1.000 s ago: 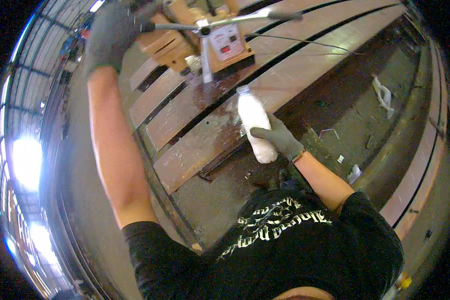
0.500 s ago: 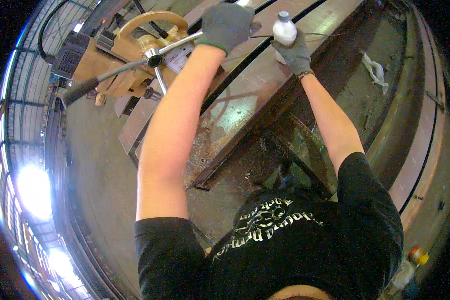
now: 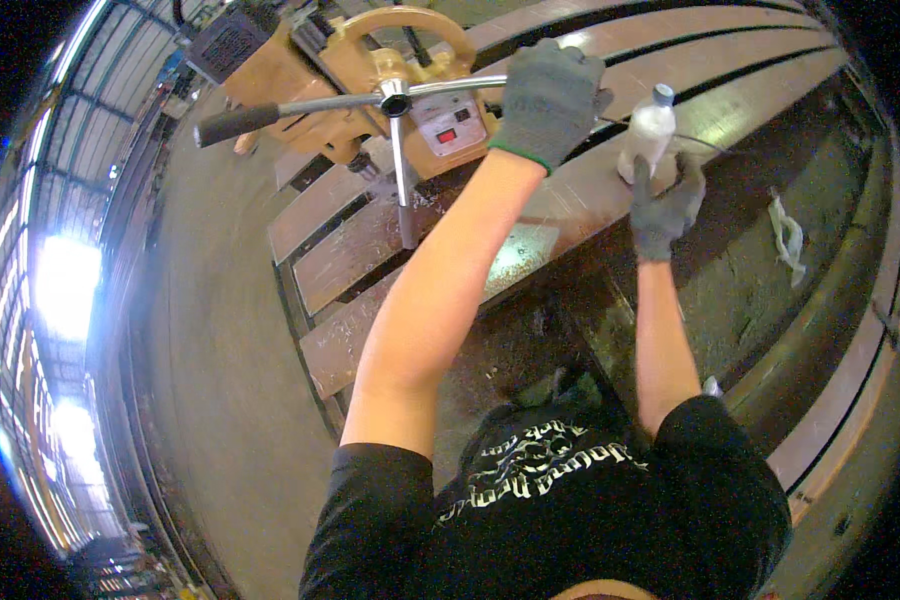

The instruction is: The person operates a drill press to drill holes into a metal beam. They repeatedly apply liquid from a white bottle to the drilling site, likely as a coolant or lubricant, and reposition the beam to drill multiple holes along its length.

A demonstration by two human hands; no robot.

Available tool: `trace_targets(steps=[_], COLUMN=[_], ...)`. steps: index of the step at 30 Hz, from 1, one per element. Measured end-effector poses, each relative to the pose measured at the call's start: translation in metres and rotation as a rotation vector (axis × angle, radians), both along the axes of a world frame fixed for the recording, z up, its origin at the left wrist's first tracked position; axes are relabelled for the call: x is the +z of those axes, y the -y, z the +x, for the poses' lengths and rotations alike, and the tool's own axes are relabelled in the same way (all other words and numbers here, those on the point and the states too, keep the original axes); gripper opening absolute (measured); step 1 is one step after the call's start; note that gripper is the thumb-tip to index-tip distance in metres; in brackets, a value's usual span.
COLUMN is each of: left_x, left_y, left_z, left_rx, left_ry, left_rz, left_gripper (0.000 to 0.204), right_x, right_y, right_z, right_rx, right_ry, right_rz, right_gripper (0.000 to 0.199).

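My left hand [image 3: 554,100], in a grey knit glove with a green cuff, is closed round one spoke of the feed handle [image 3: 395,97] on a yellow drilling machine [image 3: 340,110]. My right hand [image 3: 668,208], gloved in grey, is at the near side of a bottle [image 3: 651,133] with a dark cap and whitish contents. Its thumb and fingers are spread apart, close to the bottle's lower part; whether they touch it I cannot tell. The bottle stands slightly tilted in view on the slotted steel table [image 3: 580,190]. Below the machine's head sits the chuck [image 3: 363,168].
A control panel [image 3: 452,125] with a red switch is on the machine's side. A dark cable [image 3: 702,143] runs behind the bottle. A crumpled pale strip [image 3: 788,238] lies in the recess to the right. Long dark gaps run between the table's steel bars.
My right hand has loosened from the bottle and drawn back toward me. The view has shifted, showing more of the machine. My left hand stays on the handle, whose spokes have turned.
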State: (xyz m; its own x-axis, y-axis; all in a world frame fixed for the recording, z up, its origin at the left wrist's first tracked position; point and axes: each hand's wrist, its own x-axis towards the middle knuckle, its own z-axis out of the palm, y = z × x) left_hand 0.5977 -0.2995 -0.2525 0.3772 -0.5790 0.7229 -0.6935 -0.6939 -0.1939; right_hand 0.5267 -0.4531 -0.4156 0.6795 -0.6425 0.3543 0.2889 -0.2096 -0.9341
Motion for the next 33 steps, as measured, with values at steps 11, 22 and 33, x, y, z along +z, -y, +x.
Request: trace_targets(steps=[11, 22, 33], left_x=[0.009, 0.007, 0.025], left_y=[0.003, 0.003, 0.003], left_z=[-0.012, -0.017, 0.000], left_rx=[0.144, 0.192, 0.175], left_ry=[-0.081, 0.015, -0.004], left_rz=[-0.011, -0.092, -0.077], left_gripper=[0.031, 0.031, 0.025], right_x=[0.028, 0.045, 0.019], right_y=[-0.161, -0.160, -0.178], right_z=[0.069, 0.092, 0.036], right_rx=[0.543, 0.607, 0.659], right_ry=[0.192, 0.205, 0.240], right_rz=[-0.448, -0.443, -0.491], right_gripper=[0.048, 0.044, 0.041])
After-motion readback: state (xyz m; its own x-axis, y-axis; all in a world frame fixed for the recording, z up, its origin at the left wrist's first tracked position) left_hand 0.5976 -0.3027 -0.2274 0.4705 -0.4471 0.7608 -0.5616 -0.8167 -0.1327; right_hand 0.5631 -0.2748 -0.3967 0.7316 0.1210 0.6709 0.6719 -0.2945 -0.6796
